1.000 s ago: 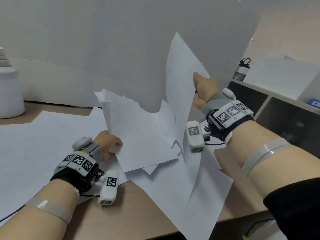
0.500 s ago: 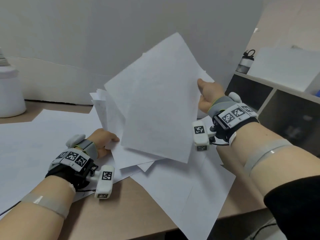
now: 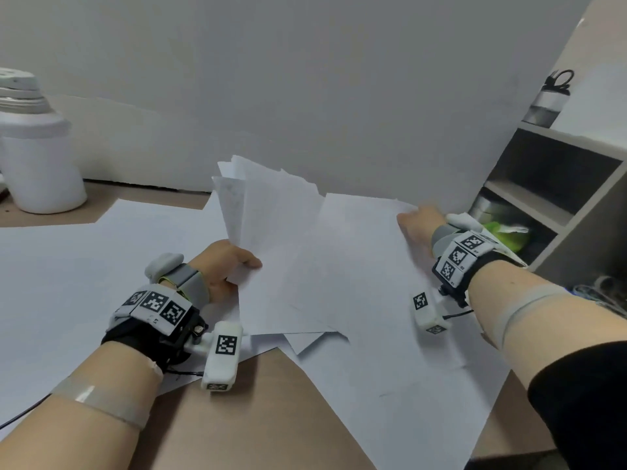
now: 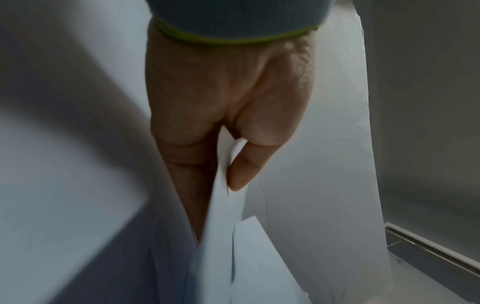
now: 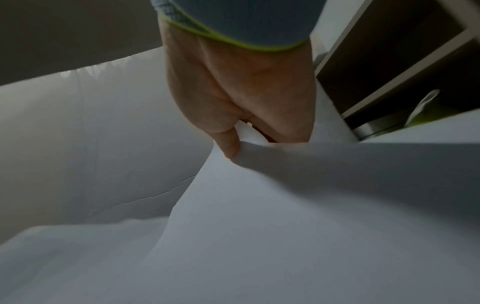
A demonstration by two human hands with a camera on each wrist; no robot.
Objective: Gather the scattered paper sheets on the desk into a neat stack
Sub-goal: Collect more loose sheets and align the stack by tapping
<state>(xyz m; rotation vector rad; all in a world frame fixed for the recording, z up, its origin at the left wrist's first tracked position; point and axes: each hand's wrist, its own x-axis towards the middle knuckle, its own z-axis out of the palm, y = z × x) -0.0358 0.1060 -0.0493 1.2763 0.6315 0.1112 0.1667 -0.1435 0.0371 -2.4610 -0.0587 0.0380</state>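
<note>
**Inspector:** Report the position of the paper.

**Onlooker:** The left hand (image 3: 224, 266) holds a fanned bundle of sheets (image 3: 271, 212) by its near edge, thumb on top and fingers beneath; the bundle stands tilted up off the desk (image 3: 254, 412). The left wrist view shows the thumb (image 4: 249, 164) pressed against the paper edge. The right hand (image 3: 419, 223) pinches the far right corner of a single sheet (image 3: 356, 266), which lies across the bundle's lower part. The right wrist view shows the thumb (image 5: 228, 144) clamped over that corner, and the paper bows away from it.

**Inspector:** And the remainder?

**Onlooker:** Loose sheets (image 3: 84, 283) lie flat on the desk to the left, and a large one (image 3: 407, 385) overhangs the front edge at the right. A white container (image 3: 37, 157) stands at the back left; a shelf unit (image 3: 543, 184) sits to the right.

**Inspector:** Handling properties?

**Onlooker:** In my judgement: very light, limp and smooth. A sheet held by one corner sags and curls, as the right hand's sheet shows. Sheets slide readily over one another, so the fan is likely to splay further unless squeezed. Corners crease under a hard pinch.

**Inspector:** Recommended hold?

**Onlooker:** Grip along an edge near its middle, thumb above and fingers below. Square the pile with both hands on opposite sides. The overhanging sheet looks easiest to take, by its free edge.
</note>
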